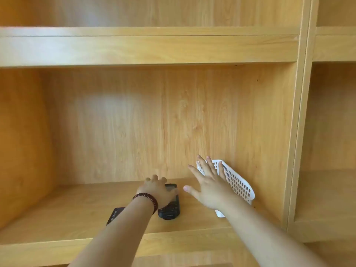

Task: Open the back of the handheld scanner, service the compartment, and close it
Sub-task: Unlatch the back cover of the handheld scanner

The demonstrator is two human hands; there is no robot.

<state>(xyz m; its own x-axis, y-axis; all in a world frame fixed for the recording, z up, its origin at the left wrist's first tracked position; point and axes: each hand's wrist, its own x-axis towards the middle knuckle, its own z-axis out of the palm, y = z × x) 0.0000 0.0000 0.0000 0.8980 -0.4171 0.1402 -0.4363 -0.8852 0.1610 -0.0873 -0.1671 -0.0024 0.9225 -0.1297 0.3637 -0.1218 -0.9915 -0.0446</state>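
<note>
Head view, and the handheld scanner [170, 202] lies flat on the wooden shelf [77, 207], dark body pointing away from the person, and everything else is placed from it. The left hand [157, 190] is draped over the scanner's far end, fingers curled down around its top, so it grips the device; a beaded bracelet [146, 201] circles that wrist. The right hand [207, 186] hovers just right of the scanner with fingers spread wide and straight, holding nothing.

Risks from here, as I judge them: the left hand has only the far end, so lifting could let the near end swing down and knock the shelf, or the scanner could slip out altogether. Which face is up I cannot tell, so the back may need a flip first, and a one-handed flip invites a drop.

Just left of the scanner, partly hidden under the left forearm, lies a flat dark card-like piece [115, 215]; dragging the arm back could sweep it off the front edge. To the right, behind the open hand, a white perforated basket [238, 184] leans tilted against the shelf's side wall, and a careless sweep of that hand could topple it.
</note>
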